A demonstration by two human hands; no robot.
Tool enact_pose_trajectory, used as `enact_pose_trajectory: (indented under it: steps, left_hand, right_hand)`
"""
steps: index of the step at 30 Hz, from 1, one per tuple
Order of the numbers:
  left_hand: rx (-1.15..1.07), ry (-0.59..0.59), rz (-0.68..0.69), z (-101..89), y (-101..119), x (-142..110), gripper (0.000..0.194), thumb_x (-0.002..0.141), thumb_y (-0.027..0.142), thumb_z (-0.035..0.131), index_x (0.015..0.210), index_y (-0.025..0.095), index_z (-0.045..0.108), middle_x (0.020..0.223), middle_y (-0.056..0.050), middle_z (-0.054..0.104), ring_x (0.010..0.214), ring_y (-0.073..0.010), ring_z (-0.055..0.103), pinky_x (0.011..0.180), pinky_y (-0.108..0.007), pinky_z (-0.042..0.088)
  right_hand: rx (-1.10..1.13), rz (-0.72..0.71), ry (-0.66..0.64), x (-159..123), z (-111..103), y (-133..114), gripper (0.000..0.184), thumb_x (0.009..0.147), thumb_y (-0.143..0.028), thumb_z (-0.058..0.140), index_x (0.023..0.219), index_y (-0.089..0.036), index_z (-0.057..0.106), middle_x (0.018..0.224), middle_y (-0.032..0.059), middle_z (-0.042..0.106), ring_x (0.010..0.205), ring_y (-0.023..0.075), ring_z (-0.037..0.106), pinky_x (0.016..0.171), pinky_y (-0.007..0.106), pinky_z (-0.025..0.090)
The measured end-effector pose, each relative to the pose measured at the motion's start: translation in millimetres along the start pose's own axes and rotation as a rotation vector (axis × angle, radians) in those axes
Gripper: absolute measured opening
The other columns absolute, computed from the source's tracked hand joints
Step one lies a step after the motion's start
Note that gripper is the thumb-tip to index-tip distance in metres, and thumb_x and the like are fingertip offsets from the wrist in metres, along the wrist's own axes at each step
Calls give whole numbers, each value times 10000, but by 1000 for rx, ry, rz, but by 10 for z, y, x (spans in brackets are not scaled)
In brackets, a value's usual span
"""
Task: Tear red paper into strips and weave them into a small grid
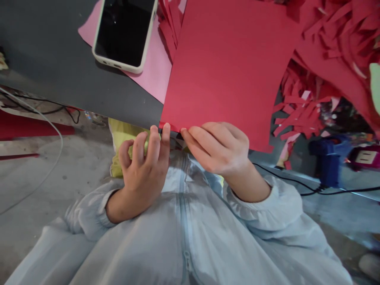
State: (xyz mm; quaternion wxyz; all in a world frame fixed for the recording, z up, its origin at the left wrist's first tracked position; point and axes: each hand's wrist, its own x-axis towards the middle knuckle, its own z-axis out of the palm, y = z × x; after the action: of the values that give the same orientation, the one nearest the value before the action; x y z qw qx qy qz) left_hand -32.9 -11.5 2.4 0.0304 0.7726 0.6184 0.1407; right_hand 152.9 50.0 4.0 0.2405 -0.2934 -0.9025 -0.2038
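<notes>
- The left hand (145, 158), fingers curled, pinches the near corner of the flat red paper sheet (228, 67) at the dark grey counter (53, 51) edge.
- The right hand (219, 148), fingers bent, grips the same near edge just beside it.
- Shredded red paper strips (299, 114) lie to the right.
- Farther off, a white-cased smartphone (124, 31), screen dark, rests on a pink paper sheet (154, 75); no writing is readable.

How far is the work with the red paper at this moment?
Done, by the look of it: many fringed red strips lie heaped at the right. In hand: the left hand and right hand pinch the near edge of a whole red sheet. Left: this sheet shows no cuts yet. A pink sheet waits under the phone.
</notes>
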Motion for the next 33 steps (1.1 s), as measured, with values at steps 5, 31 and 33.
enact_pose_trajectory:
  steps: [5, 31, 33]
  left_hand:
    - [86, 32, 49, -21, 1, 10, 559, 954, 152, 548, 1494, 291, 513, 1315, -96, 695, 1151, -262, 645, 1039, -464, 434]
    - [31, -18, 149, -80, -100, 69, 653, 958, 93, 505, 1574, 266, 374, 1333, -85, 703, 1343, -285, 597, 1089, -484, 468]
    - [14, -66, 188, -87, -129, 82, 698, 962, 65, 467, 1607, 270, 297, 1413, -87, 656, 1376, -271, 571, 1068, -460, 490]
  right_hand:
    - [24, -18, 16, 10, 5, 10, 72, 873, -150, 719, 809, -176, 740, 837, 26, 715, 810, 148, 534, 662, 289, 446]
    - [-26, -7, -24, 4, -75, 50, 110, 886, -141, 716, 782, -178, 718, 758, 9, 721, 696, 122, 533, 589, 298, 434]
    - [-20, 8, -33, 9, -72, 50, 164, 909, -141, 686, 754, -192, 695, 752, -2, 709, 690, 119, 517, 594, 301, 421]
